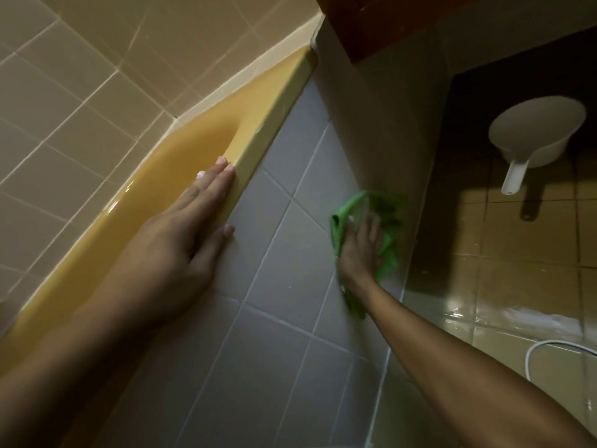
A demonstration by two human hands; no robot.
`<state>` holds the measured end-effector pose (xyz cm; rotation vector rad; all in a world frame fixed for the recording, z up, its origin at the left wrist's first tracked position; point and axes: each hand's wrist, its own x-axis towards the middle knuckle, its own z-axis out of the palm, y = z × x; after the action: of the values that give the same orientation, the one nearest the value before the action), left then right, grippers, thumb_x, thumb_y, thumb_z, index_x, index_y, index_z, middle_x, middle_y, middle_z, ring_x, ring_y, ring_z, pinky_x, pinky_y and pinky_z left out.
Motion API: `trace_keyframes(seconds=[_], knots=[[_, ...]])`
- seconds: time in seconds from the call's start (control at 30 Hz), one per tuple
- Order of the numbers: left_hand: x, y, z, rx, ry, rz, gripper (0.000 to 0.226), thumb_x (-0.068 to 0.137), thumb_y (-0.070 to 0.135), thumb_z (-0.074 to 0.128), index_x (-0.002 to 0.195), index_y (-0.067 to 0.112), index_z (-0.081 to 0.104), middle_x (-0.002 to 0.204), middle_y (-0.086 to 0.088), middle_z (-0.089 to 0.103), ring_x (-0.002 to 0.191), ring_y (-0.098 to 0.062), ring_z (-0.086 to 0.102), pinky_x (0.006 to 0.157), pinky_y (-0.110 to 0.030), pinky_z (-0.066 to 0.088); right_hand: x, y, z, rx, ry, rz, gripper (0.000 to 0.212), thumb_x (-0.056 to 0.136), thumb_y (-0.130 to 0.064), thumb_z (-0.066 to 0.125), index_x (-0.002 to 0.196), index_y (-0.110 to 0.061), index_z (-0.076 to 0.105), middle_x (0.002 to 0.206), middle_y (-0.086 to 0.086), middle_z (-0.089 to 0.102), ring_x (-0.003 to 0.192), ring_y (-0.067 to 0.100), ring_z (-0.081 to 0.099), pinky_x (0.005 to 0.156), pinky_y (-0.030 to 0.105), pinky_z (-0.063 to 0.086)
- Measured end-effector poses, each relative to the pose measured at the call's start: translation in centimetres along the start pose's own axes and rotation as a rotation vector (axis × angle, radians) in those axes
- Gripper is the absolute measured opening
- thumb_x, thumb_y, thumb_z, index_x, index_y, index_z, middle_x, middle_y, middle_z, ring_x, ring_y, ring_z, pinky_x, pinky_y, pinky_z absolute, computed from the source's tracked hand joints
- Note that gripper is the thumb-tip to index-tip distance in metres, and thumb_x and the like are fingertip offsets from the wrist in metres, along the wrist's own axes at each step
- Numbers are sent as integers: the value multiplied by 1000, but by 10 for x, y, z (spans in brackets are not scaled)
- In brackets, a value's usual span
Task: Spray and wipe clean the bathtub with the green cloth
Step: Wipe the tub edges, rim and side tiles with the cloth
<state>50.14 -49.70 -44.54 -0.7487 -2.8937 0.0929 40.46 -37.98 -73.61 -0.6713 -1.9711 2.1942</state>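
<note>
The yellow bathtub point(181, 156) runs diagonally from lower left to upper middle, under beige wall tiles. My left hand point(193, 218) lies flat on the tub's rim, fingers together over the inner edge, thumb on the grey tiled side. My right hand point(361, 244) presses the green cloth point(387, 221) against the lower part of the grey tiled tub side point(284, 286), close to a wall corner. The cloth is bunched and blurred around my fingers. No spray bottle is in view.
A white water scoop point(536, 130) with a handle lies on the brown floor tiles at the right. The floor point(517, 302) near the tub is wet and shiny. A white hose point(549, 345) curves at the lower right. A dark wooden cabinet point(371, 24) hangs above.
</note>
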Motion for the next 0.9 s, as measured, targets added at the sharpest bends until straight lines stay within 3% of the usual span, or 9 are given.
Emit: trace_keyframes(seconds=[0.1,0.2,0.3,0.4,0.5,0.7,0.9], knots=[[5,-2,2,-64,10,-16,65,98,43,43,161,39,29,162,38,19,153,7,17,125,-27,16,-32,-46,4,-35,15,-252,67,92,-75,12,156,-56,-1,170,-15,-9,157,14,-13,120,65,-3],[9,-9,6,-140,48,0,59,100,36,42,159,37,38,162,33,28,152,6,23,128,-32,19,-79,-66,9,-83,12,-445,68,93,-70,15,157,-53,0,170,-15,-13,156,15,-17,120,65,-3],[11,-17,10,-194,78,12,55,102,32,42,157,36,42,161,30,33,152,2,28,129,-39,21,-120,-58,15,-130,-6,-598,68,97,-67,22,160,-47,5,171,-9,-9,157,20,-16,119,68,2],[9,-18,13,-171,97,23,51,106,32,47,156,35,44,159,32,35,151,1,30,127,-34,24,-128,-15,16,-128,-11,-631,67,99,-68,21,160,-47,7,172,-5,-4,158,24,-9,118,71,7],[10,-19,13,-147,88,28,53,104,32,47,157,36,42,160,31,34,152,-1,29,128,-42,25,-117,49,16,-101,26,-515,64,100,-70,17,160,-50,4,172,-5,-1,158,23,-4,118,69,10],[14,-25,13,-131,81,43,55,104,38,48,158,40,38,164,23,32,154,-6,27,126,-51,23,-65,139,12,3,64,-84,64,91,-83,6,152,-62,3,171,-14,-2,157,9,-5,123,61,6],[17,-24,12,-125,70,60,60,100,41,52,159,39,37,165,21,33,154,-10,29,125,-52,28,-16,151,6,1,87,106,72,93,-71,13,159,-42,12,171,0,9,157,21,7,126,42,8]])
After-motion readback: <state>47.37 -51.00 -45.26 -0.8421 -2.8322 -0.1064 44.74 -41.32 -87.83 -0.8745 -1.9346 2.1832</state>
